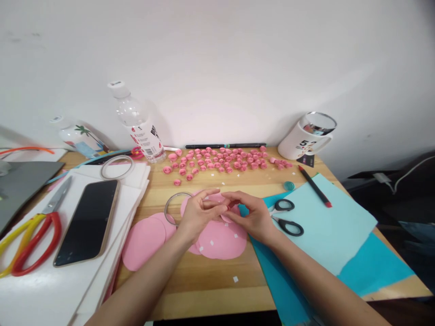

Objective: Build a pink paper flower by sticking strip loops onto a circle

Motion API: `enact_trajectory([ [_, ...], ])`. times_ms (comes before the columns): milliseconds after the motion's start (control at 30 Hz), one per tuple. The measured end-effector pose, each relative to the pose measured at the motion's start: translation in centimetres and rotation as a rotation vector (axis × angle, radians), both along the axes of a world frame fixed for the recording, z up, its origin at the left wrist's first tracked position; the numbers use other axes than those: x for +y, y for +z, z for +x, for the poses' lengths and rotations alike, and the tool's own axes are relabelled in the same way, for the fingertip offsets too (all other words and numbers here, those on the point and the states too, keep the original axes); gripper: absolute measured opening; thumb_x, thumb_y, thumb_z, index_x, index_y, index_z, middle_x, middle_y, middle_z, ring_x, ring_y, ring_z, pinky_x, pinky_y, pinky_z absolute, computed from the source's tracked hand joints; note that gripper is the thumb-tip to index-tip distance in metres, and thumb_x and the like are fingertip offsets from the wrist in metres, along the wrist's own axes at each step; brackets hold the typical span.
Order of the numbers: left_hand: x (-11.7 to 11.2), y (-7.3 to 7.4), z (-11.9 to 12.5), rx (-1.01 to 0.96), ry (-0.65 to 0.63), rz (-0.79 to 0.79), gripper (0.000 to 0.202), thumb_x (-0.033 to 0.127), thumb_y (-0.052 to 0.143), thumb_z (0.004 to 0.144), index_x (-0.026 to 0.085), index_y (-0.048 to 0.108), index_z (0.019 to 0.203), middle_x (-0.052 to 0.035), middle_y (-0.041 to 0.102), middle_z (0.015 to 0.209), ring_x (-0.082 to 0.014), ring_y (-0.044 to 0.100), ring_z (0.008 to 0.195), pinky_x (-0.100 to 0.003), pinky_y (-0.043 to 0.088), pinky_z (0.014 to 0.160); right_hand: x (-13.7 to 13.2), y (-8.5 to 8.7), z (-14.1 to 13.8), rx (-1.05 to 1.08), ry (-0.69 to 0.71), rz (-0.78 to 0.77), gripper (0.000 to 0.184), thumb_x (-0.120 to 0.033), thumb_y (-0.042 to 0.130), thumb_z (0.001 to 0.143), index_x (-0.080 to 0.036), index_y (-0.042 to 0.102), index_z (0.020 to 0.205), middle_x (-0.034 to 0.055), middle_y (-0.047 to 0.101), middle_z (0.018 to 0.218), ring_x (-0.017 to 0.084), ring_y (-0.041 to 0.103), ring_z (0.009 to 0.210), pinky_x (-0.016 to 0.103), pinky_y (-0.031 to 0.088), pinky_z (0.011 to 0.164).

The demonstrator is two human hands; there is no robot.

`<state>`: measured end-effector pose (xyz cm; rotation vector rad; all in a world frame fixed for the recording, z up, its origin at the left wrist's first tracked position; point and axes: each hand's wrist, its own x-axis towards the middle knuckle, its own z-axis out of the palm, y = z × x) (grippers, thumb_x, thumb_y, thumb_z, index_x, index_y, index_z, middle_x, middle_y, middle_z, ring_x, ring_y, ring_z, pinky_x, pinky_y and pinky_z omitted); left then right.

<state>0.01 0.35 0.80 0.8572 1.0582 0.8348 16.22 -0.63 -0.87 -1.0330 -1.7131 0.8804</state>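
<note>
The matt pink paper discs (144,242) and paper coils (229,170) sit mid-frame on a smooth wood-grained counter (210,292); at left, a glossy phone screen (90,222); upper left, a clear, shiny plastic bottle (131,113).

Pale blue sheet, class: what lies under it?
A darker blue sheet shows past the lower edge of the pale blue sheet; whatever else lies beneath is covered.

A wooden table (204,294) bears pink rolls (216,165) and circles (144,242).
</note>
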Motion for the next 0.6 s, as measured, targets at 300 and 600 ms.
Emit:
enact_trajectory([
  [300,0.20,0.24,-0.22,0.075,0.002,0.020,0.062,0.021,0.076,0.060,0.012,0.051,0.116,-0.0056,0.072,0.077,-0.0143,0.066,0.066,-0.023,0.047,0.063,0.41,0.67,0.89,-0.049,0.138,-0.066,0.027,-0.022,0.061,0.078,-0.024,0.063,0.105,0.0061,0.068,0.097,0.017,0.065,0.083,0.031,0.052,0.075],
  [600,0.02,0.24,-0.05,0.063,0.025,-0.027,0.062,0.022,0.078,0.058,0.011,0.054,0.114,-0.0045,0.070,0.074,-0.0127,0.063,0.061,-0.023,0.047,0.058,0.18,0.29,0.05,-0.046,0.034,0.037,0.027,-0.022,0.061,0.078,-0.023,0.061,0.105,0.0031,0.066,0.082,0.015,0.061,0.073,0.029,0.051,0.068],
])
